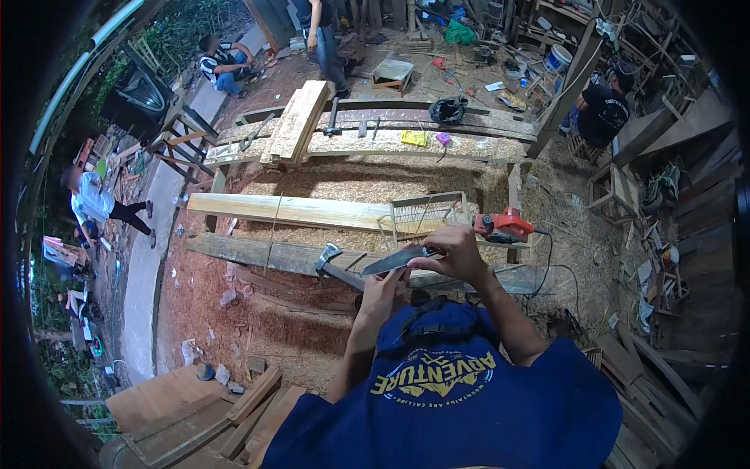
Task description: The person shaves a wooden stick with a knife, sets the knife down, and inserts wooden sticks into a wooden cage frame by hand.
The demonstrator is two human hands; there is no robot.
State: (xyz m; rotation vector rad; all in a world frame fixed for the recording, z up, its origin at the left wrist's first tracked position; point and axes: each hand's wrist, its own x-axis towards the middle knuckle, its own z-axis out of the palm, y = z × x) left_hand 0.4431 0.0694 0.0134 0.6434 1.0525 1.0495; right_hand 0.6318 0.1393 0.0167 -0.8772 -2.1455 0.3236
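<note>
In front of my chest both hands hold a dark, flat, knife-like blade (pixel 391 261). My right hand (pixel 456 252) pinches its right end, where the fingers cover any handle. The fingers of my left hand (pixel 382 295) press on the lower edge near the middle. Just left of the hands a hatchet (pixel 329 257) lies on the near beam, its head to the left. Beyond the blade a small slatted wooden frame (pixel 422 215) rests on a long pale plank (pixel 305 209). A red power planer (pixel 505 226) sits to the right of my right hand.
Shavings cover the ground. A farther bench holds stacked boards (pixel 297 125), a hammer (pixel 333 117), a yellow item (pixel 414 138) and a black bag (pixel 448 110). The planer's cord (pixel 548 262) trails at right. Several people are around, one seated (pixel 605 113) by a post.
</note>
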